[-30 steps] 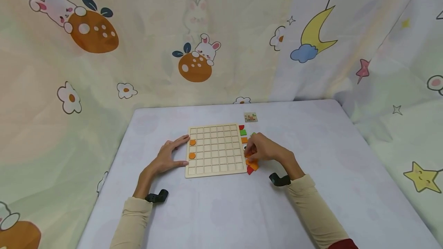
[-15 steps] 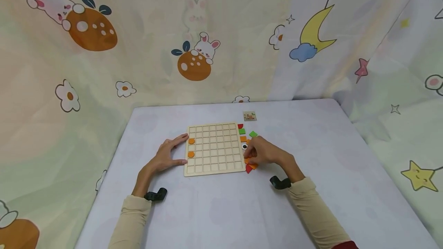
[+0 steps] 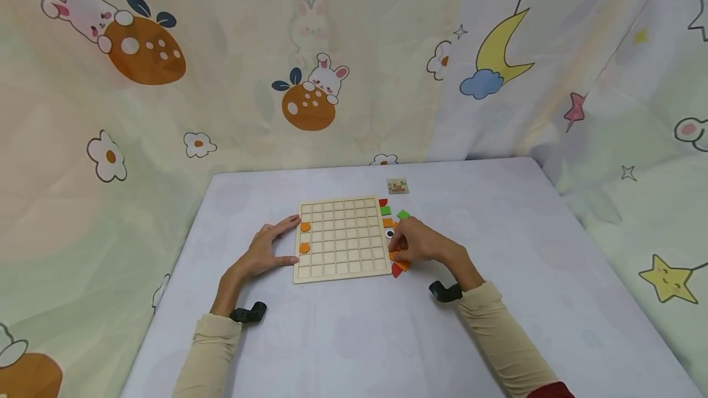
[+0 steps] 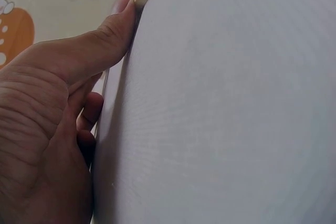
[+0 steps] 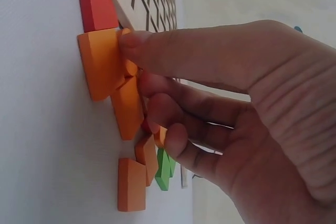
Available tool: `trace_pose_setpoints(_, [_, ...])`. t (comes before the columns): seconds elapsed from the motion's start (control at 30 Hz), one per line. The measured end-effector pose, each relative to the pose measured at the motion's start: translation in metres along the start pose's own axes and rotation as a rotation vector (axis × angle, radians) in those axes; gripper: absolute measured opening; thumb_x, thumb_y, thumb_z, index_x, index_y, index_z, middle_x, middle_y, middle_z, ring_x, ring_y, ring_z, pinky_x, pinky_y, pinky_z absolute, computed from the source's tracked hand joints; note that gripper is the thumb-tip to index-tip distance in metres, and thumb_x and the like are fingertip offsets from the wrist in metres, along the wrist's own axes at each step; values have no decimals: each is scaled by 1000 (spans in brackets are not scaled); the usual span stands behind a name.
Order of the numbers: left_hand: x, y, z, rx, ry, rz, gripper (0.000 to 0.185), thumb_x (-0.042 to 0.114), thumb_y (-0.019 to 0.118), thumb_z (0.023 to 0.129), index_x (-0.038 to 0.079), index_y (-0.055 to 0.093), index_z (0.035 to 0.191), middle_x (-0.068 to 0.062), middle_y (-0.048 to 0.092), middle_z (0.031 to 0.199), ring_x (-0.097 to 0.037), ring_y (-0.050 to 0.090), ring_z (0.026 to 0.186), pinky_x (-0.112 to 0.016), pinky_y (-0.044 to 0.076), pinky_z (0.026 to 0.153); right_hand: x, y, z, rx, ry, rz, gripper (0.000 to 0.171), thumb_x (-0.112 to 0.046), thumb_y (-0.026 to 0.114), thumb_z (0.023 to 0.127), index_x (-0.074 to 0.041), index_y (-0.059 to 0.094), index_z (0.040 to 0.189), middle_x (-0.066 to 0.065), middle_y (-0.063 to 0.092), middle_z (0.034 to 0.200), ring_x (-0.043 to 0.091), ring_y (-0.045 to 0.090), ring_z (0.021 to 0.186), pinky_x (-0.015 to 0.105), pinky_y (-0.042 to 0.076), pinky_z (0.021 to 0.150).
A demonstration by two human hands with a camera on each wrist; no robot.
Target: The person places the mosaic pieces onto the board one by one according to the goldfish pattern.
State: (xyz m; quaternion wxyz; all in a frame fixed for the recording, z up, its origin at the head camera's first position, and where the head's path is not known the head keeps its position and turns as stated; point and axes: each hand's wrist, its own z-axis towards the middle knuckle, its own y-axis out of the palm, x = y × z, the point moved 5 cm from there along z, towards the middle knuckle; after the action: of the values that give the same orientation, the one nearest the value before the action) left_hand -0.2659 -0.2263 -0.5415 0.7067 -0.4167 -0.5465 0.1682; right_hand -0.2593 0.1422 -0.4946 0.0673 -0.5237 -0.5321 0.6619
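Note:
A wooden grid board (image 3: 343,244) lies flat on the table, with two orange discs (image 3: 305,226) in its left column. My left hand (image 3: 262,252) touches the board's left edge with spread, fairly straight fingers and thumb. At the right edge, my right hand (image 3: 421,241) is over a cluster of small coloured pieces. In the right wrist view, its thumb and index finger pinch an orange rounded piece (image 5: 130,67). Beside it lie a larger orange piece (image 5: 97,64) and a red piece (image 5: 97,3). The hand partly hides the cluster.
Farther up the board's right side are an orange square (image 3: 388,223), a green piece (image 3: 385,210), a red half-round piece (image 3: 383,202) and a black-and-white eye piece (image 3: 389,234). Another green piece (image 3: 404,214) lies just beyond the right hand. A small patterned card (image 3: 397,186) lies behind the board.
My right hand has shifted slightly toward the near side of the cluster, uncovering the eye piece and more of the outer green piece. My left hand stays at the board's edge.

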Motion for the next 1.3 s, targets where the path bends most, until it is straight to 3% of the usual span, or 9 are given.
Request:
trace_pose_setpoints(0.53, [1,0,-1,5,1,-8,97,47,88,72,26,41,155,6,32,166,-17,41,101,-37,31,87,-4,2,-2,34,58,-94,20,-10,84,79,-6,80,99,1,71,89,16,59,81,25,50,72])
trace_pose_setpoints(0.93, [0,1,-1,5,-3,0,97,49,88,73,28,41,155,7,32,166,-17,40,101,-37,31,86,-9,-3,-6,95,-1,-152,15,-19,83,80,-11,78,92,-3,68,83,12,55,78,24,48,71])
trace_pose_setpoints(1.3, [-1,3,-1,7,3,-8,98,49,88,72,28,40,155,6,32,166,-17,40,101,-37,31,87,-16,-3,-1,139,-62,-45,16,-13,81,79,-11,78,95,-2,72,87,17,57,81,27,50,72])
